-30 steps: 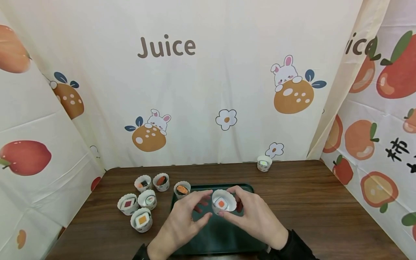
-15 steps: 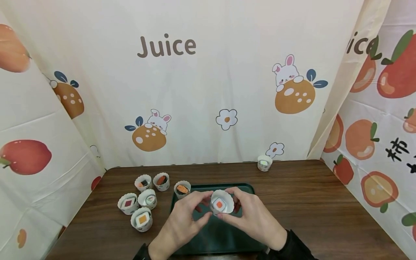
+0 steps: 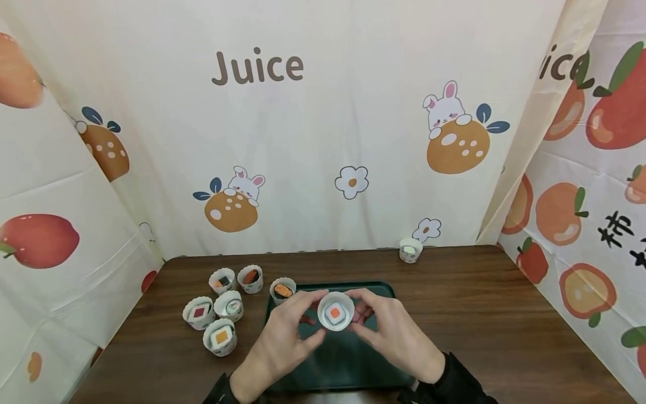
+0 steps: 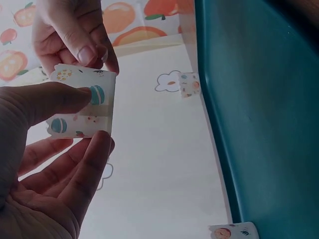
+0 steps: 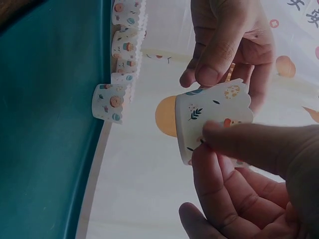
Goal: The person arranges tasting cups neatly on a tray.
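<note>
A white paper baking cup (image 3: 322,312) is held between both hands above the green tray, its mouth facing the head camera. Inside sits a sushi roll piece (image 3: 335,313), white with an orange centre. My left hand (image 3: 285,336) grips the cup's left side; the left wrist view shows the thumb on the printed wall (image 4: 102,117) and fingers beneath. On the other side, my right hand (image 3: 396,334) pinches the cup with thumb and fingertips. The right wrist view shows its thumb and index finger overlapping the cup wall (image 5: 197,114); exact contact there is partly hidden.
The green tray (image 3: 348,373) lies under the hands on the brown wooden table (image 3: 484,320). Several cups with sushi pieces stand at the left, including a yellow-centred one (image 3: 220,338). One cup (image 3: 282,290) is at the tray's back left corner, another (image 3: 410,251) at the table's back edge.
The held cup has shifted left and turned, so its mouth faces the head camera more squarely. Right fingertips now sit nearer its right rim. The other cups have stayed in place.
</note>
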### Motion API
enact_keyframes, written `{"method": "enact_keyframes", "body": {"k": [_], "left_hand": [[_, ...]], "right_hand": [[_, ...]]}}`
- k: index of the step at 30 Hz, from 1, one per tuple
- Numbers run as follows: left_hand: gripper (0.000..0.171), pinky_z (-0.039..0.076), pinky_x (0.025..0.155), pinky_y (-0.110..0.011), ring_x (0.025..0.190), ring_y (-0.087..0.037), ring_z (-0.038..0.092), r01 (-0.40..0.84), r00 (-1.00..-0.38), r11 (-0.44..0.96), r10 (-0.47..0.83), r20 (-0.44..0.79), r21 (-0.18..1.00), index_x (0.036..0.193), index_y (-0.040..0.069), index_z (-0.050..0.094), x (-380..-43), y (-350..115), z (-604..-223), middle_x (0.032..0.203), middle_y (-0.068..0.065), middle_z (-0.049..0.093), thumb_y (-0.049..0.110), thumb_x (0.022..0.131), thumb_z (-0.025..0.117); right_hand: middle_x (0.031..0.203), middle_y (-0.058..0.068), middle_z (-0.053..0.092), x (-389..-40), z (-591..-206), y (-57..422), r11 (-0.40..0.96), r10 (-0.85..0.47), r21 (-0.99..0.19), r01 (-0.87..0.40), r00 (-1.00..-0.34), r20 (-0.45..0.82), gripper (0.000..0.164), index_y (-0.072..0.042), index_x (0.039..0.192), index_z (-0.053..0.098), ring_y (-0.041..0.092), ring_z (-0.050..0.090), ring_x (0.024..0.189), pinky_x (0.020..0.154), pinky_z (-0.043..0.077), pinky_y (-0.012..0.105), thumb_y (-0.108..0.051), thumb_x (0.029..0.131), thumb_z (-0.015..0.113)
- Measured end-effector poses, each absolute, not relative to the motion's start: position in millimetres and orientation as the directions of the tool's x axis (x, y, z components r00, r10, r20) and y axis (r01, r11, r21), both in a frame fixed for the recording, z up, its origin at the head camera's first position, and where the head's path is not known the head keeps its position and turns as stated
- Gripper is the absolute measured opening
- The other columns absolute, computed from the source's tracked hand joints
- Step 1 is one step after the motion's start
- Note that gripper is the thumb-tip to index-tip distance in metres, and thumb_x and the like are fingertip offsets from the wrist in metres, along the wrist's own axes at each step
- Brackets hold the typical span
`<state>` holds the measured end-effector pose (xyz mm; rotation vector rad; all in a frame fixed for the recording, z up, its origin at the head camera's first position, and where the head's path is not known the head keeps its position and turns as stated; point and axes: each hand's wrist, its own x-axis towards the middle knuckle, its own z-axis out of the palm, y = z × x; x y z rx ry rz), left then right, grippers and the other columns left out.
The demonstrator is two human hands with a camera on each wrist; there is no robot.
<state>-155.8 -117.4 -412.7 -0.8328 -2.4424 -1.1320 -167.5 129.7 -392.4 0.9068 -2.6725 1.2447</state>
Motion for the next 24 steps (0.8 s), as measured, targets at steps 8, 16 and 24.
{"method": "enact_keyframes", "body": {"k": [8,16,24], "left_hand": [[0.072,0.063,0.082,-0.023,0.109,-0.016,0.072,0.643,-0.763,0.534,0.376,0.526,0.55,0.145,0.01,0.06,-157.3,-118.0,-412.0,0.128,-0.005,0.072,0.009,0.081,0.094],[0.076,0.062,0.081,-0.021,0.107,-0.014,0.071,0.611,-0.791,0.524,0.375,0.484,0.594,0.148,0.013,0.058,-154.4,-116.9,-411.4,0.128,-0.002,0.071,0.015,0.081,0.096],[0.076,0.06,0.077,-0.021,0.103,-0.01,0.067,0.611,-0.791,0.5,0.394,0.467,0.614,0.149,0.016,0.058,-154.3,-117.0,-412.0,0.127,-0.001,0.071,0.019,0.083,0.095]], "right_hand": [[0.093,-0.013,0.07,-166.8,-391.7,130.8,0.475,-0.484,-0.69,-0.546,-0.817,0.313,0.032,-0.01,0.125,0.066,-0.003,0.063,0.086,0.08,0.058,0.022,-0.018,0.097,0.081],[0.095,-0.014,0.071,-166.1,-393.5,129.2,0.443,-0.495,-0.713,-0.543,-0.811,0.311,0.017,-0.02,0.111,0.07,-0.002,0.064,0.087,0.082,0.06,0.023,-0.022,0.098,0.08],[0.098,-0.012,0.072,-166.0,-392.3,128.4,0.424,-0.512,-0.682,-0.595,-0.779,0.362,0.01,-0.021,0.107,0.072,-0.002,0.064,0.088,0.083,0.06,0.023,-0.018,0.099,0.077]]}}
